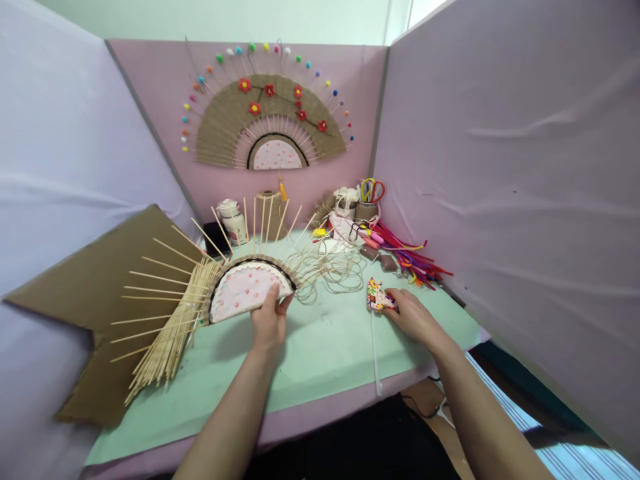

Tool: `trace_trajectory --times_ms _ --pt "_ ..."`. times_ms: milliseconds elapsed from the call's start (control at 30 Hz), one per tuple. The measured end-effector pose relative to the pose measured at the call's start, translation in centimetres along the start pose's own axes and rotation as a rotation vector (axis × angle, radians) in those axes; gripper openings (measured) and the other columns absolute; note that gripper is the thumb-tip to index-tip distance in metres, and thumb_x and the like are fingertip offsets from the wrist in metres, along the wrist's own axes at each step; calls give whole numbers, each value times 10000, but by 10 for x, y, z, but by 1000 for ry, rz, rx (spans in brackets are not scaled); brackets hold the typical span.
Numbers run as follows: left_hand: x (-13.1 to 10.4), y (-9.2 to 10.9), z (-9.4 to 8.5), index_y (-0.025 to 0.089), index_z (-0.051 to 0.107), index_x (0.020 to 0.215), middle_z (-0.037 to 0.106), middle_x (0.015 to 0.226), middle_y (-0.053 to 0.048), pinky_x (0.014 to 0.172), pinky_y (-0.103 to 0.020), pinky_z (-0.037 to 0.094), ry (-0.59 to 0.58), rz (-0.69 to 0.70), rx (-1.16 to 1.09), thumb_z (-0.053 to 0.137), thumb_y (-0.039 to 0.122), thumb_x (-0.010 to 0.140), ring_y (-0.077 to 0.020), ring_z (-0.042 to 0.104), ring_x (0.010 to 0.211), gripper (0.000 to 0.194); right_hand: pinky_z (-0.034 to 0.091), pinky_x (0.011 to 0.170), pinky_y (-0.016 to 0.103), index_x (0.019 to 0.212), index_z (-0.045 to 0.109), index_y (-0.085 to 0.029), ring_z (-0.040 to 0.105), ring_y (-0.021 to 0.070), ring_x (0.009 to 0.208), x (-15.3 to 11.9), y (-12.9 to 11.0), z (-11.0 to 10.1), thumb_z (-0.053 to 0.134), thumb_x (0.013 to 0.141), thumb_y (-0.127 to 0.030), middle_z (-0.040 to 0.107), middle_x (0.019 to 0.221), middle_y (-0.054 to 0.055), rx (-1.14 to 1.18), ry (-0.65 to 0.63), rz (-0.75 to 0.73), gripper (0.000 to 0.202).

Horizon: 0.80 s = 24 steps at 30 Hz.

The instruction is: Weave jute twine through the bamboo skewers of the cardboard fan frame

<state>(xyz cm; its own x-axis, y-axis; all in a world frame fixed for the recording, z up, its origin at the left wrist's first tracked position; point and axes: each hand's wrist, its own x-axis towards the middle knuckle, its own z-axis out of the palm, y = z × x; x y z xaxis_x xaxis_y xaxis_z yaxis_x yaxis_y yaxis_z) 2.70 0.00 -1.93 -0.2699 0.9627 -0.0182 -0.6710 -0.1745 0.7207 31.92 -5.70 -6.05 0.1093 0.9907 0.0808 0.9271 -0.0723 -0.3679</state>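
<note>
My left hand (270,320) grips the lower right corner of a half-round fan base (245,293), its thumb on the pink spotted face. Thin wooden sticks spread out from the base's curved edge, and a black braid runs around the spotted part. On the right, my right hand (406,312) has its fingers closed on a small colourful patterned piece (379,297) at the table surface. A thin white strip (375,357) extends from below that piece toward the table's front edge.
A bundle of sticks (173,340) and brown cardboard (120,293) lie left. Loose twine (335,270), a twine spool (271,217), a white bottle (233,221) and pipe cleaners (400,243) are behind. A finished fan (220,130) hangs on the back panel.
</note>
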Motion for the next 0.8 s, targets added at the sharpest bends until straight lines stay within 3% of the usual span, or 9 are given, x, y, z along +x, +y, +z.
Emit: trace_trajectory --times_ms 167,333,433,533,667,800 --pt "-6 1 2 239 666 960 710 858 27 771 -322 586 -76 -28 -14 836 211 609 -120 656 758 391 382 976 455 1298 563 -199 499 332 1185 3 -4 -10 595 811 -371 526 1298 157 90 109 -20 518" --pt "-13 2 1 240 654 1011 721 933 3 701 -255 585 -156 -151 -18 830 225 625 -127 670 754 425 392 1013 415 1234 571 -229 544 235 1166 14 -25 -32 543 868 -466 591 1271 100 687 339 -138 437" --pt "-16 1 0 249 638 1063 721 931 2 669 -236 585 -173 -219 -27 828 218 622 -132 675 750 482 386 1032 384 1252 553 -253 514 220 1235 19 -46 -44 603 833 -521 565 1342 88 981 313 -205 500" --pt "-18 0 1 243 628 1080 721 926 -1 633 -226 584 -177 -272 -28 830 200 612 -127 671 719 511 393 1022 364 1244 562 -252 519 215 1237 21 -62 -49 627 824 -511 599 1295 89 1118 187 -275 498" --pt "-19 0 1 226 630 1061 721 891 0 639 -236 589 -173 -319 -29 809 179 634 -121 665 690 465 459 858 333 980 672 -220 619 200 933 29 -67 -41 641 796 -518 688 894 49 1157 211 -201 352" --pt "-18 -1 1 204 637 1040 720 867 -5 631 -230 589 -158 -369 -33 787 157 648 -119 664 681 422 405 573 253 737 652 -197 477 115 566 41 -66 -29 654 745 -565 560 641 -16 1256 232 -94 368"
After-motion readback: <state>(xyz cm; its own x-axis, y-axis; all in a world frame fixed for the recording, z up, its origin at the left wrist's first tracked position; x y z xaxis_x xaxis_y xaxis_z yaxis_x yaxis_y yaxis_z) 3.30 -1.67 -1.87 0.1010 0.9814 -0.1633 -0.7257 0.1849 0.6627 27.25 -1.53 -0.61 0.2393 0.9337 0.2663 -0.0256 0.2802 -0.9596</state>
